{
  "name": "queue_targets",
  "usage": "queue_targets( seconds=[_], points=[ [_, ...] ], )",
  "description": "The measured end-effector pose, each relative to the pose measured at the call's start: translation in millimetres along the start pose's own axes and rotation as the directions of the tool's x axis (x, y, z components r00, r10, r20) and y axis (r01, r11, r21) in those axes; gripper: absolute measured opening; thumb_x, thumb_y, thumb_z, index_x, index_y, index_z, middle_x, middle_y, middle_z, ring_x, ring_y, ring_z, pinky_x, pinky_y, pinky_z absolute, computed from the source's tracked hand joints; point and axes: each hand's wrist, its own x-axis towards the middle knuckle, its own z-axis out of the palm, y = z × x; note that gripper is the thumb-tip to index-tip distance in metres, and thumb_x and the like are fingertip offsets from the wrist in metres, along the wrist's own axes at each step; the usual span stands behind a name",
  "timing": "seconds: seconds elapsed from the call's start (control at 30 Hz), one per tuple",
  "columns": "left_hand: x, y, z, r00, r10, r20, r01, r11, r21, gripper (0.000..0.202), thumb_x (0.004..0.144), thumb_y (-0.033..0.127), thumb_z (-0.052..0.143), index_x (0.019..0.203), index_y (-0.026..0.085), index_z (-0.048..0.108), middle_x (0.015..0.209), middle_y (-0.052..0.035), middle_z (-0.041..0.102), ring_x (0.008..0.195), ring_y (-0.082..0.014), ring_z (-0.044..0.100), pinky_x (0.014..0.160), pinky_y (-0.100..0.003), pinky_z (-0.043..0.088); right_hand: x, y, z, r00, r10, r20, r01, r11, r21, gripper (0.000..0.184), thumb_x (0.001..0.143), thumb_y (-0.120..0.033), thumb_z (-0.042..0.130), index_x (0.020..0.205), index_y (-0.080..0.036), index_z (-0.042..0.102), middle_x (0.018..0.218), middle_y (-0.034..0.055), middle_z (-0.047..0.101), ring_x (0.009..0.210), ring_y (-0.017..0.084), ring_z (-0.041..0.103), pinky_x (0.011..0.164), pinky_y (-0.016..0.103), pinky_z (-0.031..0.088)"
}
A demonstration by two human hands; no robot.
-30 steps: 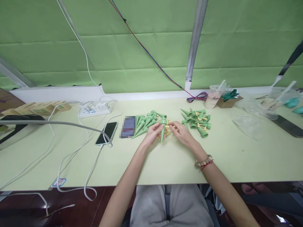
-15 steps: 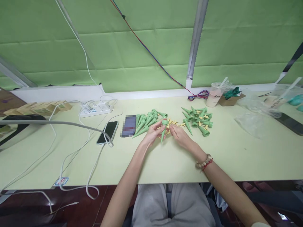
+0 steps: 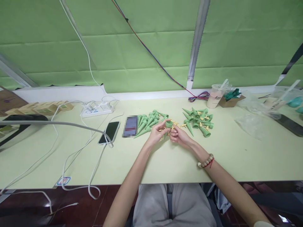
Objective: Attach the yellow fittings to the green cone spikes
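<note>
My left hand (image 3: 157, 132) grips a green plastic plant-watering spike (image 3: 169, 124), its round open end tipped up and its pointed part mostly hidden by fingers. Against the spike's side, my right hand (image 3: 179, 136) is closed in a pinch. A small yellow piece (image 3: 173, 127) shows at its fingertips, mostly covered. Behind both hands lies a scatter of small yellow T-shaped pieces (image 3: 175, 123). To the left, several green spikes (image 3: 148, 120) lie side by side. On the right is a looser heap of green spikes (image 3: 196, 117) with yellow pieces among them.
Two phones, one dark-screened (image 3: 109, 132) and one pixelated (image 3: 130, 126), lie left of the spikes. White cables run from a power strip (image 3: 98, 109). A drink cup (image 3: 214, 96), a small cardboard box (image 3: 230, 101) and plastic bags (image 3: 251, 124) stand or lie at right.
My left hand has turned the spike so its open end now faces up toward me. My right hand has come in from the yellow pieces to touch the spike.
</note>
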Motion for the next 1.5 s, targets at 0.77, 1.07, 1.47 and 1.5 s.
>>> queue_targets(
  seconds=[0.77,1.07,1.47,1.5],
  points=[
    [-3.8,-4.1,4.5,0.998,-0.051,0.034,0.053,0.996,-0.070,0.055,0.070,0.038,0.072,0.118,0.015,0.061,0.059,0.0037,0.048,0.053,-0.0097,0.050,0.054,-0.023,0.037,-3.4,1.4,-20.6,0.942,-0.329,-0.065,0.256,0.829,-0.497,0.056,0.081,-0.070,0.041,0.058,-0.020,0.049,0.045,-0.0041,0.042,0.044,0.012,0.048,0.050,0.027,0.040],
    [-0.4,-7.1,4.1,0.998,0.055,0.029,-0.055,0.998,-0.008,0.042,0.069,0.030,0.072,0.107,0.015,0.068,0.056,0.0043,0.046,0.058,-0.0106,0.050,0.064,-0.025,0.042,-4.1,-6.7,-14.0,0.999,0.038,-0.012,-0.039,0.995,-0.088,0.055,0.065,-0.073,0.060,0.054,-0.022,0.039,0.039,-0.0120,0.022,0.032,0.008,0.037,0.042,0.026,0.044],
    [-0.1,-8.4,5.1,0.971,-0.235,0.039,0.237,0.933,-0.273,0.058,0.068,0.044,0.074,0.119,0.020,0.062,0.077,-0.0023,0.060,0.058,-0.0101,0.056,0.052,-0.022,0.042,-8.2,-5.0,-20.7,0.894,-0.448,0.002,0.307,0.609,-0.731,0.052,0.092,-0.061,0.026,0.066,-0.021,0.047,0.058,-0.0003,0.050,0.057,0.015,0.051,0.061,0.029,0.041],
    [-0.3,-8.2,4.4,0.972,-0.233,0.038,0.235,0.940,-0.249,0.059,0.067,0.043,0.074,0.120,0.020,0.061,0.076,-0.0015,0.060,0.057,-0.0101,0.056,0.051,-0.022,0.041,-8.3,-4.9,-19.9,0.884,-0.467,0.006,0.312,0.581,-0.752,0.053,0.092,-0.061,0.025,0.064,-0.021,0.047,0.057,0.0002,0.050,0.058,0.016,0.050,0.063,0.030,0.041]
  ],
)
